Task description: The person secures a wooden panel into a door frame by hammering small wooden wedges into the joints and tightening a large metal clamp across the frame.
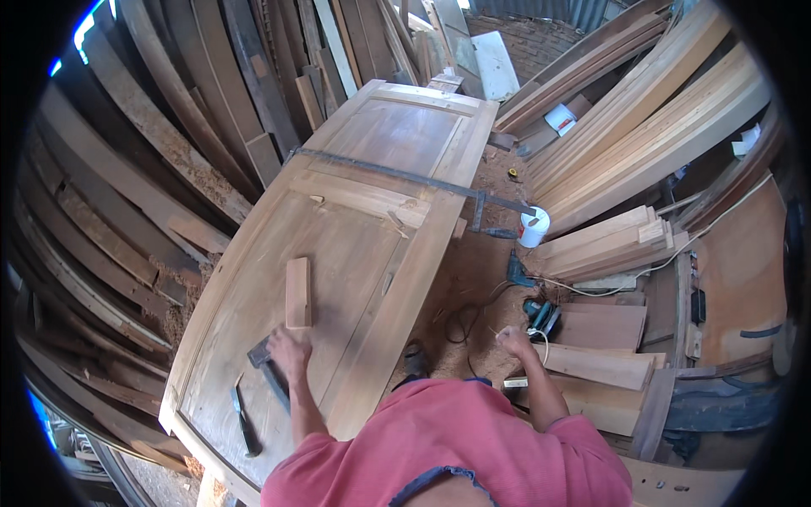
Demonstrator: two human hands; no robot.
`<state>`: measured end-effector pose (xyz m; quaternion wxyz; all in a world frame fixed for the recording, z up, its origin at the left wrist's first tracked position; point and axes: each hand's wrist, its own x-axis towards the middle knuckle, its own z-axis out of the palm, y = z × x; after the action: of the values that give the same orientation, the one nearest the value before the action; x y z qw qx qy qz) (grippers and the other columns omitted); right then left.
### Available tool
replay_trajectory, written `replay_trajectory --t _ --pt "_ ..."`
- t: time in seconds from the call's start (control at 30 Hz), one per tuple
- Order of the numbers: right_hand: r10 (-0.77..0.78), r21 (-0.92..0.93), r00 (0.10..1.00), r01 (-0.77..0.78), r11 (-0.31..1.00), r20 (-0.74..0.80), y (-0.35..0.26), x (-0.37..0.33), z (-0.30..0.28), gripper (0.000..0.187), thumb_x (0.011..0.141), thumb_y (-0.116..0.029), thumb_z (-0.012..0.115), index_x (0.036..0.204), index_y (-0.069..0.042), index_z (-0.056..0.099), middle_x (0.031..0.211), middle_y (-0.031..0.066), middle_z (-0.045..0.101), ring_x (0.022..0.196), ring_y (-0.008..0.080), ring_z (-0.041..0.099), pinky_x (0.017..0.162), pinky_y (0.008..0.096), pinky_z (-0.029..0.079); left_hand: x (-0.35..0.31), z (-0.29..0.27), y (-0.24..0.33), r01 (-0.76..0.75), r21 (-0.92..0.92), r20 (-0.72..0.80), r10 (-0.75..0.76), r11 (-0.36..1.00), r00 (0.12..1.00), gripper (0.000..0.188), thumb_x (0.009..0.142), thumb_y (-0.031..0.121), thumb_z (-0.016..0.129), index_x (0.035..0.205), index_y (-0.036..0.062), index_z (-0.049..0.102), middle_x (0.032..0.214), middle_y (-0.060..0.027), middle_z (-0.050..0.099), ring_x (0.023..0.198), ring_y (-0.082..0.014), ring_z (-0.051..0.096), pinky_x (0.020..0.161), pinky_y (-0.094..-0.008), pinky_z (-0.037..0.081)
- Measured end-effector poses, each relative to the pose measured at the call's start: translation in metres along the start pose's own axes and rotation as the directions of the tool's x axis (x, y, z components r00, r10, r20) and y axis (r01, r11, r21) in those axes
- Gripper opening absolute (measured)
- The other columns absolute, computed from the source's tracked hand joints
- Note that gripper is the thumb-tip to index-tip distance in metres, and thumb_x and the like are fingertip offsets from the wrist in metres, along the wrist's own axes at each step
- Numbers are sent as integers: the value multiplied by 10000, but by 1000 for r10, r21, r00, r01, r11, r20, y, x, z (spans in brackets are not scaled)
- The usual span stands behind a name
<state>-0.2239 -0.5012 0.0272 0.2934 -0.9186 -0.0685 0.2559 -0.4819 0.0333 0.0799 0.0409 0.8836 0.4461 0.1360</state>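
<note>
A large panelled wooden door (pixel 253 279) lies in front of me. On its near panel, my left hand (pixel 290 350) is at the head of a hammer (pixel 272 382), its fingers curled against it; the handle runs back beside my forearm. Just beyond that hand sits a rectangular wooden block (pixel 298 293). A chisel (pixel 244 422) with a dark handle lies to the left of the hammer. Off the door's right side, my right hand (pixel 510 340) is raised with its fingers pinched together. Whatever they hold is too small to make out.
A long metal bar clamp (pixel 397 173) spans the door. Small wood pieces (pixel 395 221) lie on it. To the right are a white bucket (pixel 533 226), a teal power tool (pixel 541 315) with cords, and stacked boards (pixel 600 245). Planks (pixel 127 169) lean along the left.
</note>
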Motion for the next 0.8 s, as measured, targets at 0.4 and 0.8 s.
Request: replay_trajectory --t 0.4,0.8 --pt "-113 -224 971 64 973 -212 -47 160 -83 641 796 -330 742 1308 -35 492 1273 286 568 1193 457 526 1034 508 416 80 97 267 -152 -185 488 225 971 843 902 812 515 694 1512 56 358 1572 -286 276 1451 -490 236 1177 -582 208" --pt "185 -265 475 106 958 860 -63 407 -130 426 811 -371 789 1103 -81 681 953 123 728 808 221 703 702 368 572 65 140 307 163 9 338 -156 987 928 782 896 408 591 1547 86 303 1567 -341 231 1434 -546 216 1155 -651 181"
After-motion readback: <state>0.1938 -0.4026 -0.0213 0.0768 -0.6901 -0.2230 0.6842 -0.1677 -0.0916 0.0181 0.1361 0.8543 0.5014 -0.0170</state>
